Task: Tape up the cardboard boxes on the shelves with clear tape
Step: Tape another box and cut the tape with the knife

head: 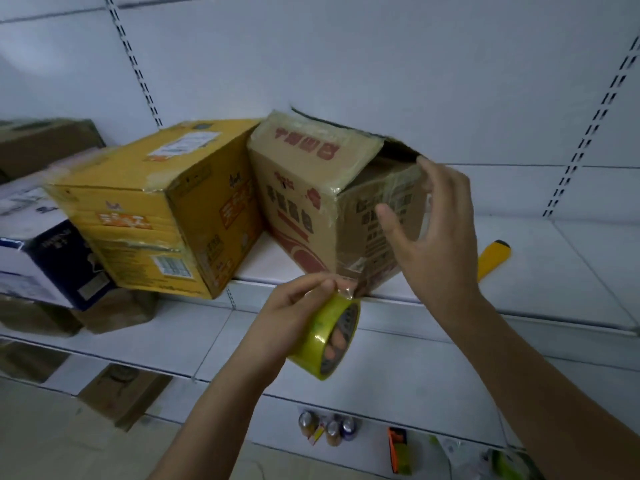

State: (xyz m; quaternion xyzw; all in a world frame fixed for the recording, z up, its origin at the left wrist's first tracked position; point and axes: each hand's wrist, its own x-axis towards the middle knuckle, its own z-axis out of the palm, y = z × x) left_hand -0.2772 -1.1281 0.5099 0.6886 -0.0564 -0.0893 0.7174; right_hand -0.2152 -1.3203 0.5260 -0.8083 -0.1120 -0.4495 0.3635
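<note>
The left hand [294, 306] is gripping the roll of clear tape [330, 339], fingers curled through its core and the thumb pinching the loose end against the top of the roll, just below the front edge of the white shelf [519, 271]. A strip of tape [349, 275] is running from the roll up onto the near face of the brown cardboard box [329, 202], so the roll is hanging tethered right beside the box's lower corner. The right hand [436, 223] is spreading open against that same face, fingers straight and relaxed, the fingertips reaching the upper edge where a flap is standing slightly raised and the thumb hovering over the printed side; whether the palm is actually pressing the cardboard cannot be told. The brown box is sitting on the shelf, tilted a little, its top already streaked with glossy tape and red lettering. Touching its left side, a yellow cardboard box [156, 209] is lying angled across the shelf edge, and beyond it a blue-and-white box [41, 258] is resting lower down. To the right of the brown box, behind the right wrist, a yellow utility knife [495, 254] is lying on the shelf. On a lower shelf, several small cans [329, 427] are standing together.
</note>
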